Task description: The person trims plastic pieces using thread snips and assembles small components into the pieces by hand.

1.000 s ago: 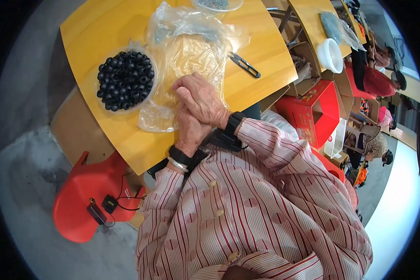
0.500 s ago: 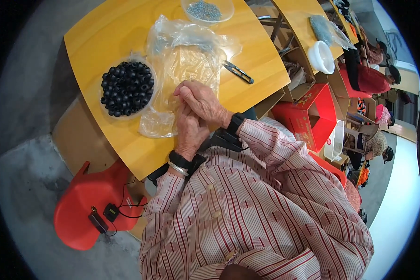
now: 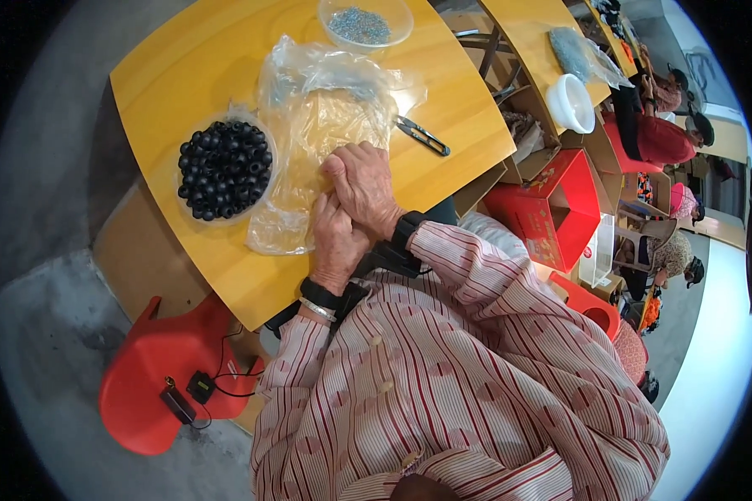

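Note:
My left hand (image 3: 339,246) and my right hand (image 3: 364,185) touch each other at the table's near edge, over a clear plastic bag (image 3: 330,121) lying flat. Both have curled fingers; whatever they may hold is hidden. The right hand lies slightly farther out, its heel against the left hand's fingers. Left of the bag stands a clear round bowl full of black beads (image 3: 226,169) with holes. Black thread snips (image 3: 423,136) lie right of the bag. At the far edge sits a clear bowl (image 3: 403,32) of small bluish-grey beads (image 3: 359,26).
To the right, another table (image 3: 520,33) bears a white bowl (image 3: 570,103) and a bag of grey-blue beads (image 3: 569,52). A red box (image 3: 522,219) stands below it. At the lower left is a red chair (image 3: 142,376) with small cabled devices. Other people sit at far right.
My right hand has slid slightly up and outward from over my left hand, its fingers curling more. The left hand stays almost in place. The view has shifted a little.

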`<state>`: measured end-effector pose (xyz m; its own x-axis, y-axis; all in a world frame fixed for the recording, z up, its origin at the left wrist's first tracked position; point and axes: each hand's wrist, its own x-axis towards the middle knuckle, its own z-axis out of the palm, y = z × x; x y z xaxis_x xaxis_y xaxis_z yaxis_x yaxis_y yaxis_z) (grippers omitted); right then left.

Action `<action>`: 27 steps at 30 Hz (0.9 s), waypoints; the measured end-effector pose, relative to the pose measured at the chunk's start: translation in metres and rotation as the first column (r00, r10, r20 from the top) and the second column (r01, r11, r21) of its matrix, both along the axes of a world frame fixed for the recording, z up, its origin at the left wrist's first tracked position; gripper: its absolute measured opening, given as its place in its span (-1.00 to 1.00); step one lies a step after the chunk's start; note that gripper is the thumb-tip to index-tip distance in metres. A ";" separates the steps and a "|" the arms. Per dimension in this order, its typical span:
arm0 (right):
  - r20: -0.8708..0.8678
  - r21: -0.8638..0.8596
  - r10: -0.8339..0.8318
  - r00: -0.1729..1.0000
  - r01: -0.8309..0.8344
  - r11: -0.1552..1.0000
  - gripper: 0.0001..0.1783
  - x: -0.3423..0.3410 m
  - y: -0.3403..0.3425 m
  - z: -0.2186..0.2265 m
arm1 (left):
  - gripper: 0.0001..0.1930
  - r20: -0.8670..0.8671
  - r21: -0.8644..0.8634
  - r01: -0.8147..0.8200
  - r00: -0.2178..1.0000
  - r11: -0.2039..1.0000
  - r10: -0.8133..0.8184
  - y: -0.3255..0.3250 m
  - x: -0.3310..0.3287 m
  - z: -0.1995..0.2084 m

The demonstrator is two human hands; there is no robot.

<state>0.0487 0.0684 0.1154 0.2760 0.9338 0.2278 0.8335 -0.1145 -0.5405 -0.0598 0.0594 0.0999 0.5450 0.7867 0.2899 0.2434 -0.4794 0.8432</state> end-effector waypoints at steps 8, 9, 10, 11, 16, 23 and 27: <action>-0.028 -0.004 -0.001 1.000 0.001 1.000 -0.69 0.003 0.000 -0.002 | -0.71 -0.039 0.101 -0.023 0.999 0.995 0.027 0.000 0.000 -0.007; -0.016 -0.016 -0.011 1.000 0.011 1.000 -0.69 0.003 0.000 0.000 | -0.73 -0.037 0.109 -0.037 0.998 0.993 0.041 0.000 0.000 -0.008; -0.014 -0.012 -0.016 1.000 0.016 1.000 -0.69 0.004 -0.001 -0.001 | -0.73 -0.035 0.112 -0.031 0.999 0.993 0.035 0.000 0.000 -0.008; -0.016 -0.005 -0.023 1.000 0.023 1.000 -0.68 0.004 -0.003 -0.004 | -0.75 -0.050 0.124 -0.028 0.998 0.992 0.034 -0.001 -0.001 -0.009; -0.022 0.034 -0.063 0.998 0.064 0.997 -0.68 0.003 -0.004 -0.001 | -0.82 -0.101 0.165 -0.003 0.995 0.986 0.020 0.002 -0.004 -0.007; -0.064 0.009 -0.111 0.992 0.112 0.994 -0.69 0.005 -0.002 -0.005 | -0.83 -0.111 0.138 0.009 0.994 0.990 0.006 0.002 -0.005 -0.006; -0.021 0.018 -0.128 0.992 0.128 0.992 -0.68 0.002 0.002 -0.005 | -0.86 -0.089 0.148 0.009 0.996 0.989 0.005 0.003 -0.006 -0.004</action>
<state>0.0511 0.0702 0.1099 0.3978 0.8858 0.2390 0.8016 -0.2088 -0.5602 -0.0658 0.0622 0.0958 0.5755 0.7374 0.3537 0.3132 -0.5982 0.7376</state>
